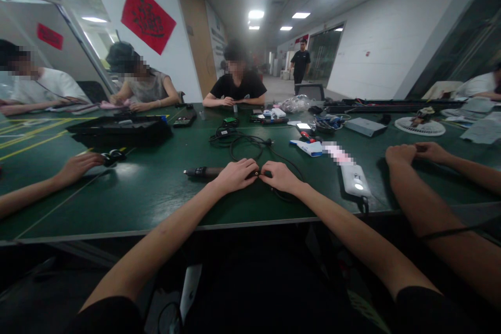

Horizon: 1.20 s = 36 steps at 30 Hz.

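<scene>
Near the front edge of the green table (156, 209), my left hand (237, 175) is closed around the rear of a dark electric screwdriver (209, 172), which lies with its metal tip pointing left. Close beside it, my right hand (281, 176) pinches the end of a black cable (287, 197) at the screwdriver's back end. Between my fingertips a small brass-coloured ring shows. Whether the cable's plug sits in the screwdriver cannot be made out, as my fingers cover it.
A coiled cord with a plug (269, 142) lies beyond my hands. To the right are a white power bank-like device (355, 180), a blue-and-white packet (307, 147) and a fan part (419, 126). A black tray (121, 126) stands left. Co-workers' hands (80, 167) rest at both sides.
</scene>
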{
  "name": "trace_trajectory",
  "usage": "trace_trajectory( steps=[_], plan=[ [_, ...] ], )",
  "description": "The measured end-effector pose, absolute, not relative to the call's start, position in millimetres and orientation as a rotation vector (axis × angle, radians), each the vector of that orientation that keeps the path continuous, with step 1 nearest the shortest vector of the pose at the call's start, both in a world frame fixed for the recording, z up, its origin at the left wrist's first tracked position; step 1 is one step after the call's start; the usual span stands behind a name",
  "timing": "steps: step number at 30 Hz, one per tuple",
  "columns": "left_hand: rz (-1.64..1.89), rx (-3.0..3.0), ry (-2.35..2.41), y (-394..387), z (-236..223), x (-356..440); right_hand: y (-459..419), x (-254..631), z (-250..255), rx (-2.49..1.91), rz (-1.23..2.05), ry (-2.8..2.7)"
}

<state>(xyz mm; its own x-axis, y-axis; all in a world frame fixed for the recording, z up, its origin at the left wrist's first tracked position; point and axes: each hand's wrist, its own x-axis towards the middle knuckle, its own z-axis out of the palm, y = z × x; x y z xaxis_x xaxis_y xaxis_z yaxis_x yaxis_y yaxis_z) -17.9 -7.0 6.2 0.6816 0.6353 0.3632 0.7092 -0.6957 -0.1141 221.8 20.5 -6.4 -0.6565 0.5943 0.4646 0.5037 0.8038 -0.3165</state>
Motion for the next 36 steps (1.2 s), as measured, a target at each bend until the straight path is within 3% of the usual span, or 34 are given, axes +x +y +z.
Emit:
trace_trajectory(
  steps=[36],
  plan=[
    [-0.441, -2.582, -0.964, -6.7, 8.1, -19.5, 22.2, 221.7, -7.9, -0.804, 0.239, -2.432]
  ],
)
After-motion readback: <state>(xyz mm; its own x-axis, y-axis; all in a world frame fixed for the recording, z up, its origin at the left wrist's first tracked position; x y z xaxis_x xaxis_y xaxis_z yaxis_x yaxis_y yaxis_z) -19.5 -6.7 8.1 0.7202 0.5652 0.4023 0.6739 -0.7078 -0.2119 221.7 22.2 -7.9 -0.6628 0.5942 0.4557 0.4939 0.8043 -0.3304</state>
